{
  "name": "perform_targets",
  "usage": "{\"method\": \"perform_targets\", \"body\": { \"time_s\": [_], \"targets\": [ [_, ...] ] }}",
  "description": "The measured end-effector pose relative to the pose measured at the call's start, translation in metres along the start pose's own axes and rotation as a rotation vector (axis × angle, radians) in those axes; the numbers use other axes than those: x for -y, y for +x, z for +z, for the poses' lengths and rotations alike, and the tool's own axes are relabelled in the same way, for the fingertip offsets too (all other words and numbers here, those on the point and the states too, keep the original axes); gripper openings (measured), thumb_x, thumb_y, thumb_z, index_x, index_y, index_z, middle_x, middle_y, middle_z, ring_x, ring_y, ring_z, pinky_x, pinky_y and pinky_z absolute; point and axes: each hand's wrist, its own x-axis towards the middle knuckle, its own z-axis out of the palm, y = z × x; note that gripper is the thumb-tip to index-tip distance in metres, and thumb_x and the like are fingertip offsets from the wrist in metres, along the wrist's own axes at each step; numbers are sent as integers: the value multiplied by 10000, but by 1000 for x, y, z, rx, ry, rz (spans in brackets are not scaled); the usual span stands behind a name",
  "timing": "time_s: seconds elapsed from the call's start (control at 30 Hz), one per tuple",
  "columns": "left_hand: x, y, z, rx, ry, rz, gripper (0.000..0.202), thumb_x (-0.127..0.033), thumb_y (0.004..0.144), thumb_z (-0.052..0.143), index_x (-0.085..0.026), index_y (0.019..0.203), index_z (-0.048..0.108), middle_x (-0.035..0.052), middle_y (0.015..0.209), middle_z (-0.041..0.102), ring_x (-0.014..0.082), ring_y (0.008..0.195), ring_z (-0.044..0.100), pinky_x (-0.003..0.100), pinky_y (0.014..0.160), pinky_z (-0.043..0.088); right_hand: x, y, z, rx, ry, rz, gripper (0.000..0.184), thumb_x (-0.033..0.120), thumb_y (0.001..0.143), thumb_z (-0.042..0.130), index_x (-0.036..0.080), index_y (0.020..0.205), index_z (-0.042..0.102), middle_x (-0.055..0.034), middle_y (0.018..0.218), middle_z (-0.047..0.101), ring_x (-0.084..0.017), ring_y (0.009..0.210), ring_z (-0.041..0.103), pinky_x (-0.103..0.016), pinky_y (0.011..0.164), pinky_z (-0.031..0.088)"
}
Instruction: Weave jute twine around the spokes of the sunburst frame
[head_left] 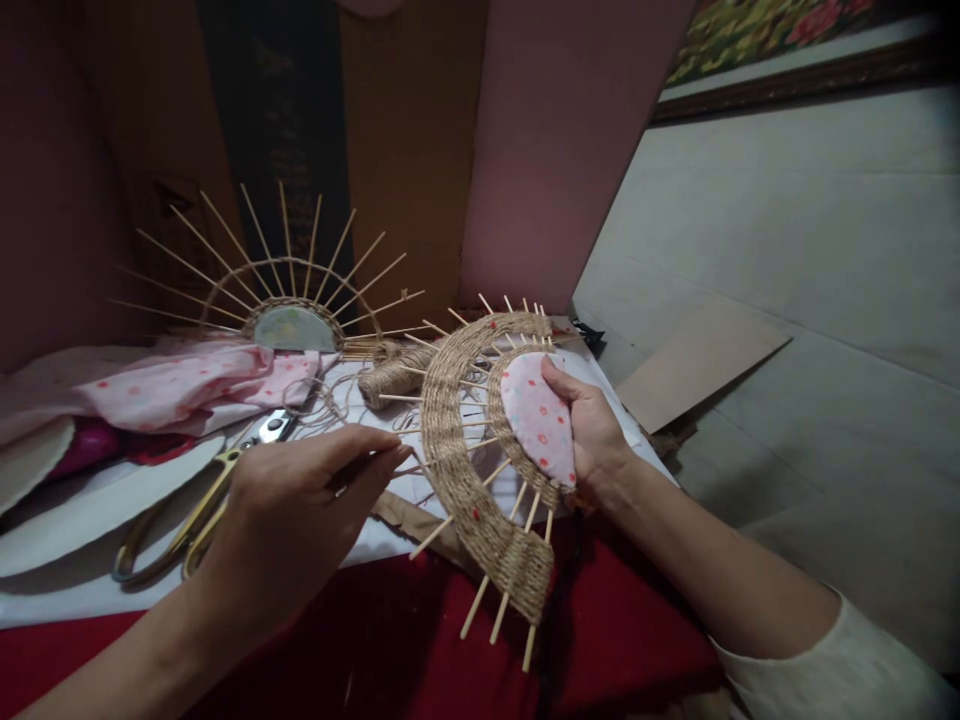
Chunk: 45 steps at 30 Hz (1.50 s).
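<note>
My right hand [596,425] grips a half-round woven piece [442,420] by its centre, a half-disc covered in pink flowered cloth, with the thumb on its face. Thin wooden sticks radiate from that centre through a narrow inner band and a wide outer band of brown twine. Two small red marks show on the outer band. Close to the stick tips on its left side, my left hand [315,500] is closed in a pinch, with what looks like a thin strand of twine between thumb and fingers. The fingers hide most of that strand.
A second stick frame [296,328] stands at the back left against a cardboard box [405,150]. Pink flowered cloth [195,385], gold-handled scissors [217,490] and a twine roll [394,378] lie on the white-covered surface. A flat board [705,360] rests on the tiled floor at right.
</note>
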Motion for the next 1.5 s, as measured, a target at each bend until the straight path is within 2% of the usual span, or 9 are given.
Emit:
{"method": "perform_targets", "body": {
  "time_s": [0.23,0.4,0.5,0.67,0.8,1.0,1.2,1.37,1.5],
  "targets": [
    [-6,-1,-7,65,-426,-419,102,-341,719,708,-275,794,726,-31,599,670,120,505,561,212,458,430,0,4,-3,60,44,27,210,306,842,523,139,803,643,-57,629,689,-195,579,659,-348,628,561],
    [-13,-1,-4,34,-522,-510,66,-305,699,719,-261,741,745,-26,507,623,108,465,518,207,445,409,-1,2,-2,48,114,50,248,319,848,522,121,807,664,-61,633,698,-182,549,649,-317,603,554],
    [-14,1,1,129,-672,-667,105,-324,664,742,-221,680,740,-1,526,634,110,474,523,207,443,408,-2,0,-2,67,127,46,255,334,835,546,116,794,673,-68,663,708,-180,562,654,-305,609,547],
    [-8,4,9,323,-963,-893,146,-322,650,751,-188,667,697,1,595,628,125,569,577,223,553,457,-4,1,-3,52,146,39,228,320,831,552,128,800,671,-52,650,701,-179,566,650,-318,645,545],
    [-6,4,9,318,-1030,-992,222,-291,632,756,-207,831,705,10,670,664,148,589,615,233,552,458,-6,3,-2,40,144,9,208,295,838,531,135,839,663,-45,647,697,-190,630,666,-340,716,546],
    [-8,3,12,303,-1090,-904,141,-257,672,739,-186,778,680,-10,626,609,91,552,517,190,530,418,-8,2,-3,68,136,54,260,336,861,486,135,818,646,-64,642,697,-211,657,680,-347,668,554],
    [-14,1,14,301,-1192,-868,86,-239,744,671,-198,818,656,1,705,612,113,643,522,202,582,420,-10,3,-4,65,76,0,252,341,845,494,156,757,639,-65,618,686,-227,656,678,-369,653,557],
    [-23,-1,11,308,-1162,-821,154,-233,773,634,-233,920,678,21,887,675,167,841,586,258,764,450,-10,0,2,-4,108,4,237,338,842,501,154,780,637,-60,584,675,-229,639,674,-372,655,557],
    [-25,-1,11,295,-1150,-779,136,-275,745,652,-211,853,703,38,870,694,185,801,608,295,788,467,-9,-3,5,16,71,-27,251,355,837,498,149,837,641,-60,598,681,-228,624,671,-373,635,557]
  ]
}}
